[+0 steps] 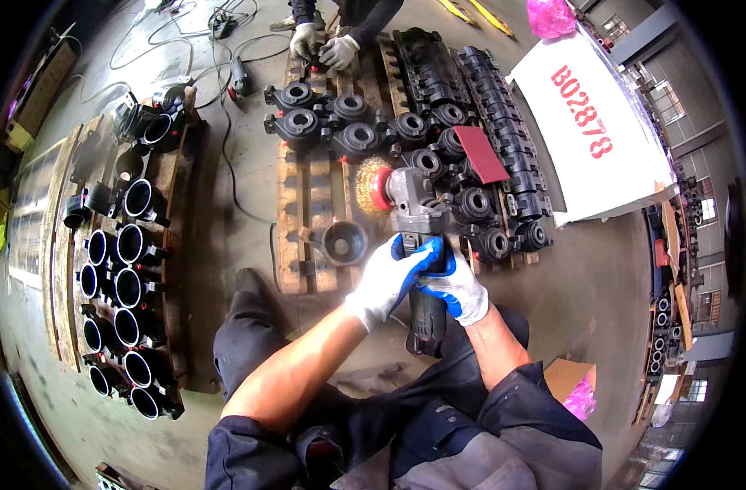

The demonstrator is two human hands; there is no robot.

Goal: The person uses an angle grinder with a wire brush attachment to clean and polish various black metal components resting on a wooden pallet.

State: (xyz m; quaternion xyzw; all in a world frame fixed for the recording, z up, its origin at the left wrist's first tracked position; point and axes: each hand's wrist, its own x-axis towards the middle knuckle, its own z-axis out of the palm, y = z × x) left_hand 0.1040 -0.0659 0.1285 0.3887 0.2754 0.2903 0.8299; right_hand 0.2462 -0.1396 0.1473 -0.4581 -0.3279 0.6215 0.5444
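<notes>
Both my hands wear white gloves with blue palms, wrapped round the dark body of an angle grinder [427, 314] above my lap. My left hand [391, 273] grips it from the left near the grinder's grey head, and my right hand [458, 286] holds the right side. On the head sits a red cup brush with brassy wire bristles [371, 189], facing left. Below and left of the brush, a round hollow metal casting [344, 243] rests on the wooden pallet [289, 184]. Several black flanged castings [359, 137] stand just beyond the brush.
Another person's gloved hands [324, 49] work at the pallet's far end. A red flat piece [481, 153] lies on the castings by long ribbed black parts [503, 122]. A white box [601, 122] stands right. Black cylindrical parts [130, 286] fill the left pallet. Cables [226, 155] trail across the floor.
</notes>
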